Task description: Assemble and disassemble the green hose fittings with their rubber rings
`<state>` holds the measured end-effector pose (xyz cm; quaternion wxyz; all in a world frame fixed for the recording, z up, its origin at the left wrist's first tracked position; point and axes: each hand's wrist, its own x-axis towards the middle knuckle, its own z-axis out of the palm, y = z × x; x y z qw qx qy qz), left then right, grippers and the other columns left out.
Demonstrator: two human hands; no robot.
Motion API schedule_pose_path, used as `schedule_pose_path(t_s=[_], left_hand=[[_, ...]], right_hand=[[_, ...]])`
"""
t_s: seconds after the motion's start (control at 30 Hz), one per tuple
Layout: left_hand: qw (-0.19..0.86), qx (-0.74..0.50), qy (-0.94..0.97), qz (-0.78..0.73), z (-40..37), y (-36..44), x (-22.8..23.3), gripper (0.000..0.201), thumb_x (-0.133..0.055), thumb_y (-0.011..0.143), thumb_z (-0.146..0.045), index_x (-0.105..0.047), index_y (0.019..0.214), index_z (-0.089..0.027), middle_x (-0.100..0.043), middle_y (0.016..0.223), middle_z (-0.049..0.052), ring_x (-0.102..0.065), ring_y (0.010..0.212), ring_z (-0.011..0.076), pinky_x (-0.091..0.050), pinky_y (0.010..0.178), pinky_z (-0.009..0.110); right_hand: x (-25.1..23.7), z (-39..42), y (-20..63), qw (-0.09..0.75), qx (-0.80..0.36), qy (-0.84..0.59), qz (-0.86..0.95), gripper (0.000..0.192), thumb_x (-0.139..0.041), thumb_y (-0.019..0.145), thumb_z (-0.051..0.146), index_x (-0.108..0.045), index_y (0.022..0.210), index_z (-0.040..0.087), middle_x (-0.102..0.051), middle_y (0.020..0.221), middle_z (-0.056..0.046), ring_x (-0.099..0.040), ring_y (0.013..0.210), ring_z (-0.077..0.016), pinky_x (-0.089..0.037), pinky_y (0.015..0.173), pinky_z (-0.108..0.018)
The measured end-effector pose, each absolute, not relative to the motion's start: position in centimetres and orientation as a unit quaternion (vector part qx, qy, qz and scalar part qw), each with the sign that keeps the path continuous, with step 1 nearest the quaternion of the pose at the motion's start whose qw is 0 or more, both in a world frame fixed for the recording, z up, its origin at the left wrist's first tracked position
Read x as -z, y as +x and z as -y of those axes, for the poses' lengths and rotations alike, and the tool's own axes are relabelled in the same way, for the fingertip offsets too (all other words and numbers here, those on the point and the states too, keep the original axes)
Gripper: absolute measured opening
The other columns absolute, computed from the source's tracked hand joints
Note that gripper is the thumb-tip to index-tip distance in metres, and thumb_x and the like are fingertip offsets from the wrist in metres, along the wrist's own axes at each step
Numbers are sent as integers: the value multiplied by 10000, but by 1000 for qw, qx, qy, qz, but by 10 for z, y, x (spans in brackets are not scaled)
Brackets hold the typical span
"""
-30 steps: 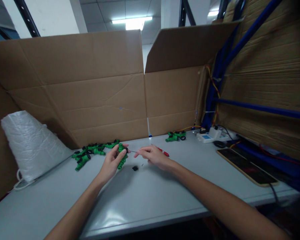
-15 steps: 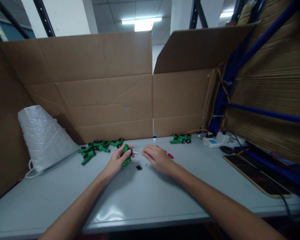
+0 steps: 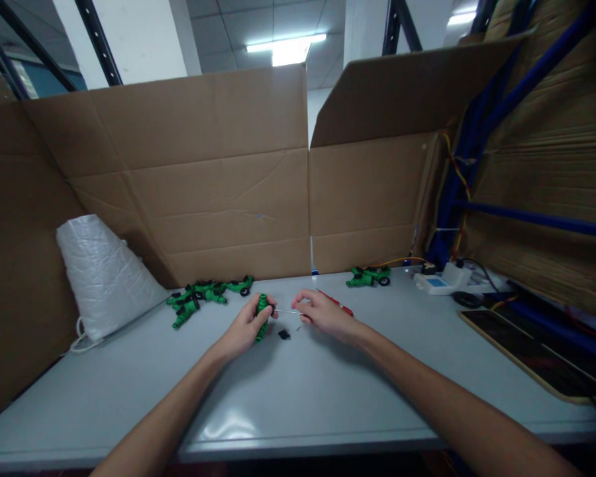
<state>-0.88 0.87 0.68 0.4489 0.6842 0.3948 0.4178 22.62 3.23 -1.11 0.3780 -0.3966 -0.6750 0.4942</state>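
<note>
My left hand is closed round a green plastic piece, which stands roughly upright with a black round part on its right side. A thin metal rod runs between that black part and my right hand, whose thumb and fingers are curled at the rod's right end. Below the hands, a small black part lies on the table, and a tiny thin piece lies near it. A slim red tool shows behind my right hand, partly hidden.
Several green pieces with black parts lie at the back left, and more green ones at the back right. A white wrapped bundle leans at left. On the right are a power strip and a dark flat panel. Cardboard walls enclose the table.
The view has shifted slightly, so everything appears a little further right. My right fingers have loosened and spread somewhat at the rod. My left hand keeps the green piece.
</note>
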Motion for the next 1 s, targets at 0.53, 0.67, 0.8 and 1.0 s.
schedule_pose_path(t_s=[0.53, 0.67, 0.8, 1.0], left_hand=[[424, -412, 676, -441, -20, -17, -3, 454, -756, 857, -602, -667, 854, -157, -692, 707, 35, -605, 580, 145, -446, 561, 241], [444, -393, 679, -433, -17, -15, -5, 454, -730, 881, -597, -654, 801, -157, -680, 678, 32, -591, 555, 136, -443, 550, 234], [446, -392, 681, -429, -17, -14, -5, 446, -716, 896, -590, -644, 799, -160, -677, 693, 35, -604, 569, 144, -448, 551, 239], [389, -424, 680, -455, -25, -20, -1, 449, -681, 924, -593, -651, 783, -168, -618, 662, 11, -556, 555, 134, -431, 547, 238]], right_hand=[[5, -24, 224, 441, -296, -319, 785, 275, -701, 939, 282, -636, 1201, 228, -669, 918, -7, -616, 834, -181, -444, 777, -279], [15, -36, 220, 450, -361, -360, 733, 264, -691, 937, 426, -649, 1065, 200, -601, 740, 31, -544, 663, -148, -400, 626, -250], [19, -44, 219, 432, -457, -409, 661, 441, -495, 1010, 552, -650, 842, 176, -506, 665, 26, -451, 564, -117, -321, 507, -219], [10, -40, 230, 366, -661, -404, 516, 326, -587, 956, 520, -598, 916, 197, -330, 585, 97, -170, 455, -79, -94, 432, -205]])
